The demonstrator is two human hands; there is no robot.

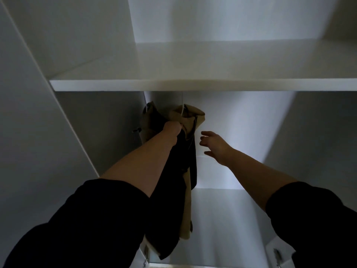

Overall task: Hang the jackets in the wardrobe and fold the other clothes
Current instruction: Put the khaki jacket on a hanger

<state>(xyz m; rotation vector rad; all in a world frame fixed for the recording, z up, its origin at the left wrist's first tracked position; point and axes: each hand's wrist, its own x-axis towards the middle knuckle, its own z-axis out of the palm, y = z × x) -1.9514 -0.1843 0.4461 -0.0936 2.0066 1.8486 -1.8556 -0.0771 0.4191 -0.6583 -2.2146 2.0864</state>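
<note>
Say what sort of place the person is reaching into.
Probably the inside of a white wardrobe: a shelf spans it overhead, plain side panels enclose it, and a tan jacket is held up under the shelf by the left hand.

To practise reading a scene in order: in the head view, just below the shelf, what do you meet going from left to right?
Left wardrobe panel → tan jacket → right hand → right wardrobe wall.
</note>
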